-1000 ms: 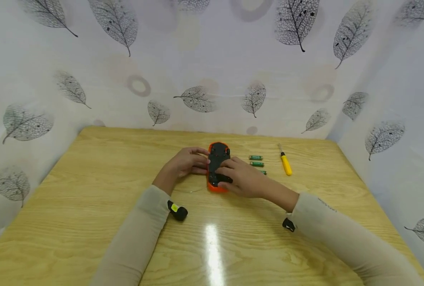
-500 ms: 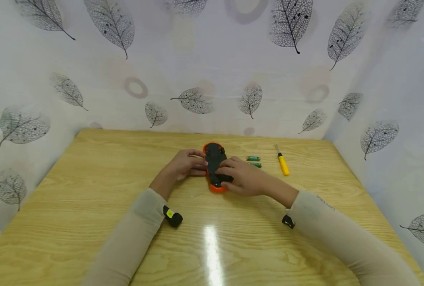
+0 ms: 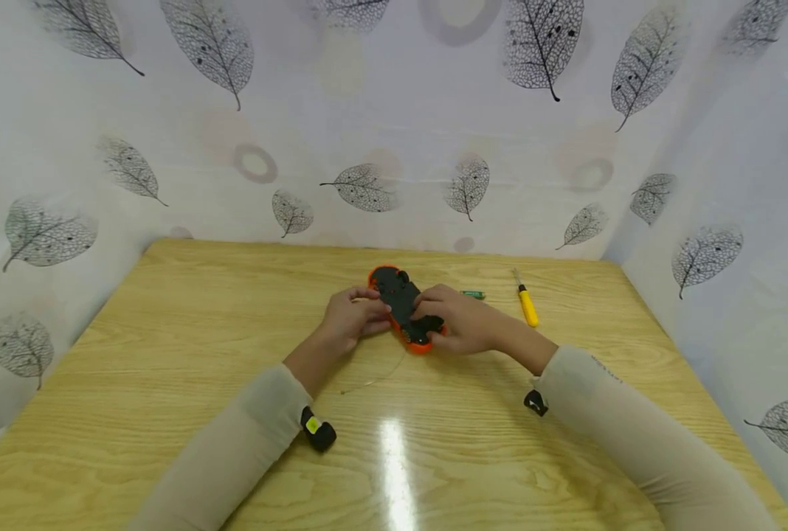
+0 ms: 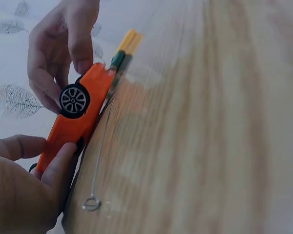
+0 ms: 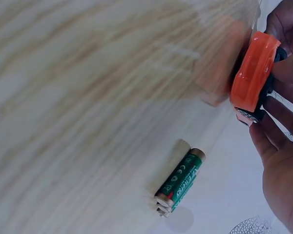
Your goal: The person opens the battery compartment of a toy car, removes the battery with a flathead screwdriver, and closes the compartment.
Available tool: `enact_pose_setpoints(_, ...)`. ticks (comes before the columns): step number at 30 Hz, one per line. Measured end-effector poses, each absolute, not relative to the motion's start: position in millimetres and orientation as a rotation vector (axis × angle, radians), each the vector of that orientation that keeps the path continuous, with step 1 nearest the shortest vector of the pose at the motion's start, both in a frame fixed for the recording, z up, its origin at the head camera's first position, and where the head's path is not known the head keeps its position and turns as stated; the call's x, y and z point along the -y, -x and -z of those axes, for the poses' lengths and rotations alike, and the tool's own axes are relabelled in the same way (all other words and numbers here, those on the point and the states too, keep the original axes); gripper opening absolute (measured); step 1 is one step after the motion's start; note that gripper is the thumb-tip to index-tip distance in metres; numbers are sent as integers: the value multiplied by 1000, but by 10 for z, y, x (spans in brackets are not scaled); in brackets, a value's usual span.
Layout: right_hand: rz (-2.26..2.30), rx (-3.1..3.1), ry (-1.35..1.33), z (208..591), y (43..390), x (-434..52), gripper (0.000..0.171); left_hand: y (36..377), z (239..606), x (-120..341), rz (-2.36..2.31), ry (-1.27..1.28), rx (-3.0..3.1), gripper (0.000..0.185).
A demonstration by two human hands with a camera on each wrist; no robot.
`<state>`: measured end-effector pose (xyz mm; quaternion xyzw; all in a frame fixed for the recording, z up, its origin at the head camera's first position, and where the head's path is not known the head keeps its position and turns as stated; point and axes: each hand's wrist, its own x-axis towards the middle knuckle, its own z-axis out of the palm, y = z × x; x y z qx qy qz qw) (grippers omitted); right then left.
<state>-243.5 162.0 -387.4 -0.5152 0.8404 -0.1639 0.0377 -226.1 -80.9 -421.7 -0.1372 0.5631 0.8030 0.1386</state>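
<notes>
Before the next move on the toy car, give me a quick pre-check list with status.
1. Left hand grips the orange toy car: ok.
2. Right hand grips the car's near end: ok.
3. Car underside faces up, black base exposed: ok.
4. Green batteries lie on the wooden table beside the right hand, apart from the car: ok.
5. Yellow-handled screwdriver lies untouched right of the batteries: ok.
6. Battery cover open or closed: cannot tell.

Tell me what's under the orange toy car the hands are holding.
Under the toy car lies the wooden table, with a thin wire trailing beside it. The fingers of both hands cover its sides.
</notes>
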Motion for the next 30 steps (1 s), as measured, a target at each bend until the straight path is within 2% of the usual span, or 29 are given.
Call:
enact_pose_setpoints(14,336,-2649,1560,3841,2358,-1581,29,2201,4183,803,-2329,427,-1645,31)
enact_pose_setpoints(22,398,-2641,1527,3826,2363,-1615,35,2157,4187,770,-2319,453,-1648,30)
enact_pose_setpoints(30,399,-2638,1531,3846,2381,-1646,35,2171,4141,907,-2188,346,-1747,33)
